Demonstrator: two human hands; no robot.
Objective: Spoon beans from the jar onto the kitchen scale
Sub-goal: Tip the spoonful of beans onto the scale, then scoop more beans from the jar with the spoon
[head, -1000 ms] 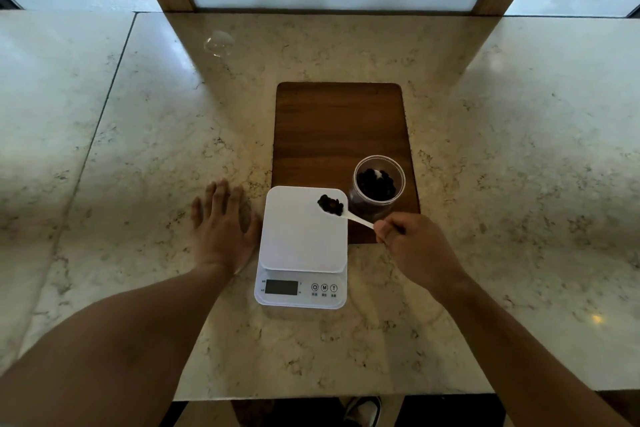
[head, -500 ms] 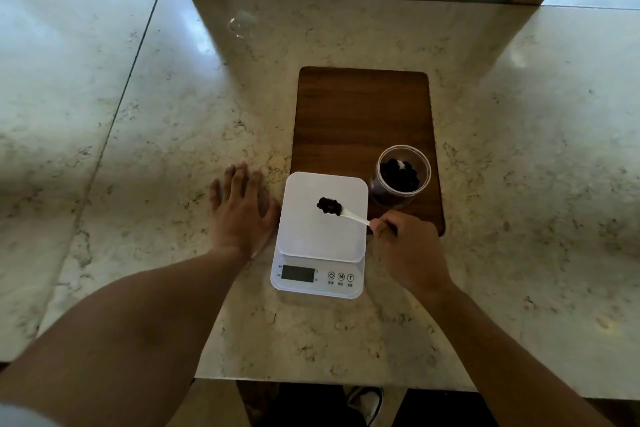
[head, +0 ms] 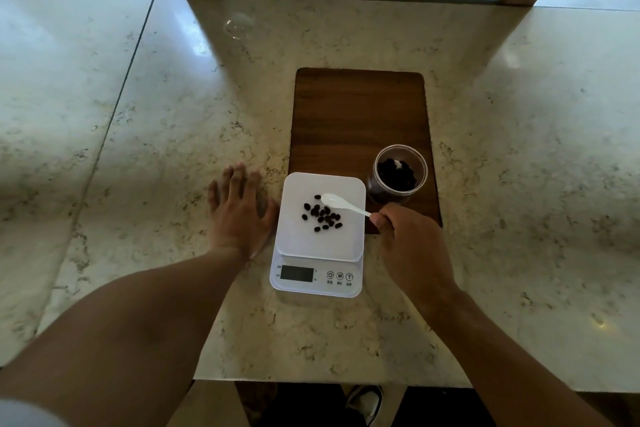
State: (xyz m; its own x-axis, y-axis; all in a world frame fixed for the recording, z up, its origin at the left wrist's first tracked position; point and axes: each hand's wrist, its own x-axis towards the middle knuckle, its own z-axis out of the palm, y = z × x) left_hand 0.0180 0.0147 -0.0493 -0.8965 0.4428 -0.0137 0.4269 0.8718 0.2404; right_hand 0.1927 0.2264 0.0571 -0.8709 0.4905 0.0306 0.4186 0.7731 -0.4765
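Observation:
A white kitchen scale (head: 304, 241) sits near the counter's front edge, with several dark beans (head: 322, 215) scattered on its platform. My right hand (head: 408, 239) grips the handle of a white plastic spoon (head: 341, 202); its empty bowl hovers over the platform just above the beans. A clear jar (head: 398, 174) holding dark beans stands open on the wooden board, right behind the scale's far right corner. My left hand (head: 239, 215) lies flat on the counter with fingers spread, touching the scale's left side.
A dark wooden cutting board (head: 356, 114) lies behind the scale on the marble counter (head: 173, 135). A clear round lid (head: 239, 24) rests far back left. A wooden frame and window panels rise along the counter's back edge.
The spoon carried a heap of beans over the scale earlier; now its bowl is empty and the beans lie spread on the platform. My left hand stayed flat.

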